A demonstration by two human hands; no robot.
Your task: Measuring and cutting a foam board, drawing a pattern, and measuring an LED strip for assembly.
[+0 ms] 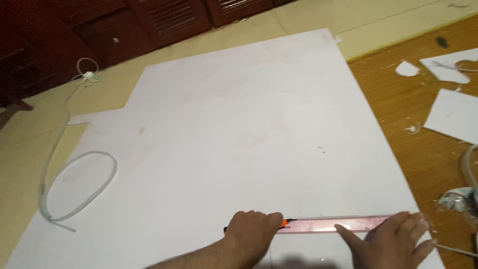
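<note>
Down on the floor (398,15), a big white sheet (239,129) of stiff board lies flat, matte and smooth, with a few faint smudges and a step cut out of its far left corner. Near its close edge the left hand (251,231) is closed in a fist around an orange-handled cutter (284,223), whose dark tip rests against the end of a long, clear pinkish ruler (333,224). That ruler lies flat on the sheet, running left to right, glossy and catching the light. The right hand (393,239) presses down on it with fingers spread, the forefinger stretched along the ruler's near edge.

A pale, flat cable (74,184) curls into a loop across the sheet's left side and trails away over the cream floor toward a small white coil (87,69) near the dark wooden cabinet (149,20) with slatted doors. To the right, a wood-grain board (398,109) in warm brown carries white offcuts (450,114): one squarish piece, one curved piece further off, and small scraps and curls. At the far right edge sits a crumpled bit of clear wrapping (455,199) beside a pale tube. I see no container anywhere, and no label I can make out.
</note>
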